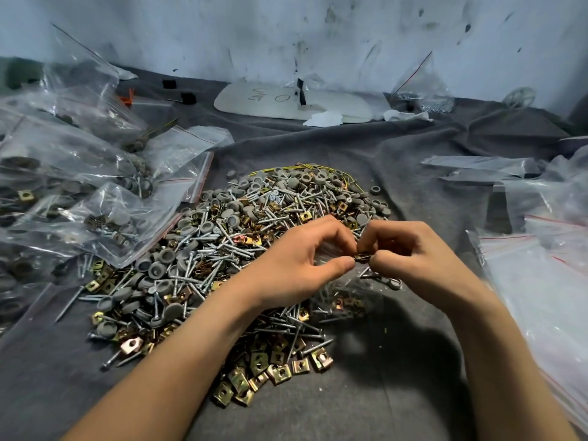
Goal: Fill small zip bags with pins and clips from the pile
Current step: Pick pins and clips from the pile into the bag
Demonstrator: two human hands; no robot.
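Head view: at the near right edge of the pile point(222, 249), the left hand point(305, 262) pinches the mouth of the zip bag point(346, 300) in a narrow grip; the right hand point(413, 259), touching it, pinches 1 brass clip point(362, 258) there.

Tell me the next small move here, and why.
Probably let the brass clips slip down into the small clear bag: the left hand and right hand both pinch them just above it, and it looks only partly filled.
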